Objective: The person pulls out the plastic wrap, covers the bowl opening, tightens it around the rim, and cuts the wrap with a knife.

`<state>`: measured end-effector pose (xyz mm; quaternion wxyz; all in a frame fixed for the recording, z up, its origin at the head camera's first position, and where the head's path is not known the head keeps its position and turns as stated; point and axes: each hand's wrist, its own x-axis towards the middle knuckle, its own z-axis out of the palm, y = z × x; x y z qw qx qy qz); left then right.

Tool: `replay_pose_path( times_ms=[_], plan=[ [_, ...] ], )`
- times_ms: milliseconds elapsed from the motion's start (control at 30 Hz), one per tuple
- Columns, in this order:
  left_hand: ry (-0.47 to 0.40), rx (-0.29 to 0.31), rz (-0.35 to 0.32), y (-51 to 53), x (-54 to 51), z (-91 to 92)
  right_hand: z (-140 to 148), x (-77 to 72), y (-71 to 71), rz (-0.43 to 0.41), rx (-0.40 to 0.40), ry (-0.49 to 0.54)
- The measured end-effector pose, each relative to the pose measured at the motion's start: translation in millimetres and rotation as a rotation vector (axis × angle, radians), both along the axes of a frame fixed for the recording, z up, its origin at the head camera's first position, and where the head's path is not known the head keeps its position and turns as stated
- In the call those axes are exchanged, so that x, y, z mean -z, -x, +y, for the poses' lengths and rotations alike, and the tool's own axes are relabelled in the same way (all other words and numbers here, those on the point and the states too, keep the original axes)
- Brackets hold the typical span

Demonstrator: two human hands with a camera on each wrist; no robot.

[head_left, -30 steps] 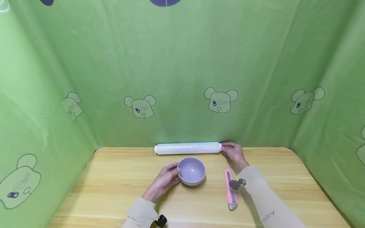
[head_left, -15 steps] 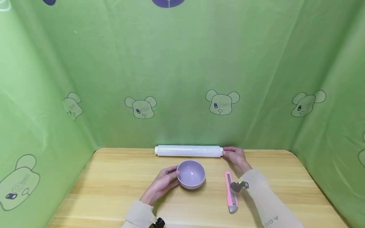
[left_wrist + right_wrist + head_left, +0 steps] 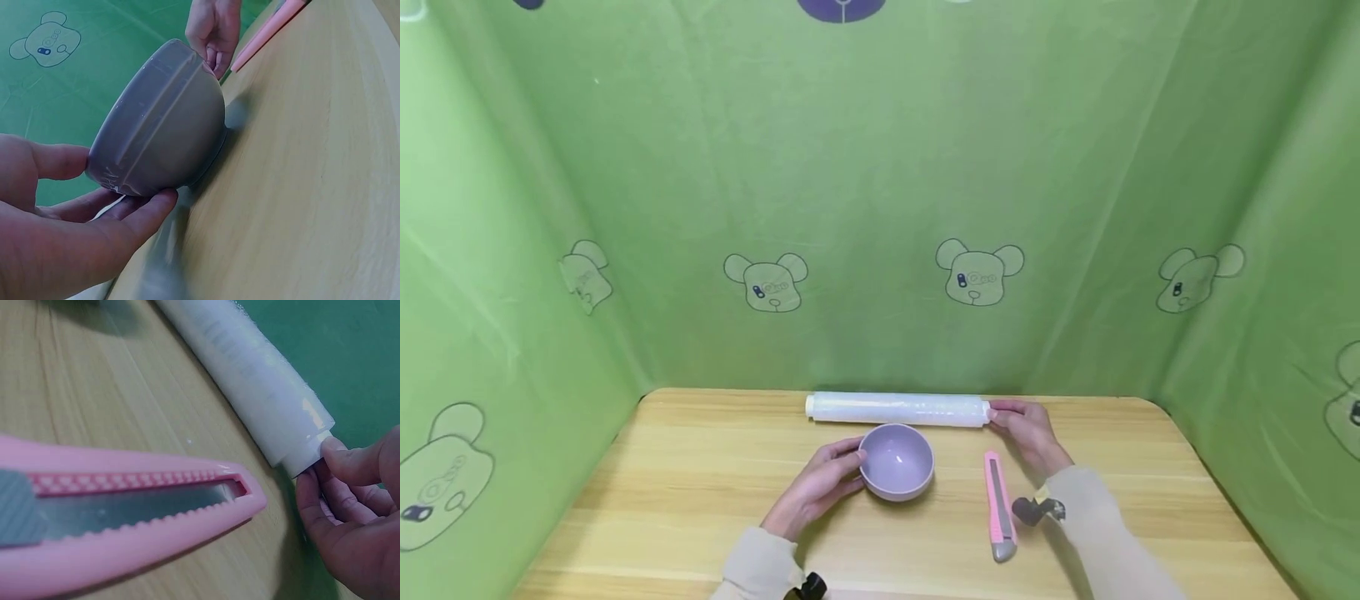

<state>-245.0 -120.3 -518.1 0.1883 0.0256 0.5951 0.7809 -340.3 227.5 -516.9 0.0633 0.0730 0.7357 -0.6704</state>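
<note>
My left hand (image 3: pixel 820 486) holds a small lilac bowl (image 3: pixel 897 463) by its left side. In the left wrist view, the thumb lies at the rim and the other fingers bend under the wall of the bowl (image 3: pixel 169 119). Behind it, a white roll of cling film (image 3: pixel 895 408) lies sideways along the table's far edge. With thumb and fingers, my right hand (image 3: pixel 1028 429) pinches the roll's narrow right end. The right wrist view shows that grip on the core of the cling film roll (image 3: pixel 250 381) up close.
A pink utility knife (image 3: pixel 999 506) with a grey end lies on the wooden table (image 3: pixel 670 492), between the bowl and my right forearm. Green cloth (image 3: pixel 865 183) printed with bear faces hangs behind the table and on both sides.
The cling film roll has come a little away from the table's far edge, closer to the bowl, with my right hand on its end. My left hand keeps its hold on the bowl.
</note>
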Motion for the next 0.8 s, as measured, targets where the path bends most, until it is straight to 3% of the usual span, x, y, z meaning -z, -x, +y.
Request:
replay_pose_path(
  times_ms=[400,567,667,800],
  plan=[
    [-0.012,-0.002,0.006,0.8,1.3,2.3,1.3,3.7,-5.4,0.027,-0.017,0.004],
    [0.015,0.001,0.045,1.6,0.1,0.7,2.2,3.0,-6.4,0.035,-0.023,-0.021],
    [0.123,-0.059,0.154,5.0,-6.0,-1.5,3.3,1.3,-7.3,0.049,-0.047,-0.031],
    [0.435,-0.181,0.433,18.1,-17.5,-2.0,3.6,-0.1,-6.8,0.057,-0.053,-0.056]
  ],
)
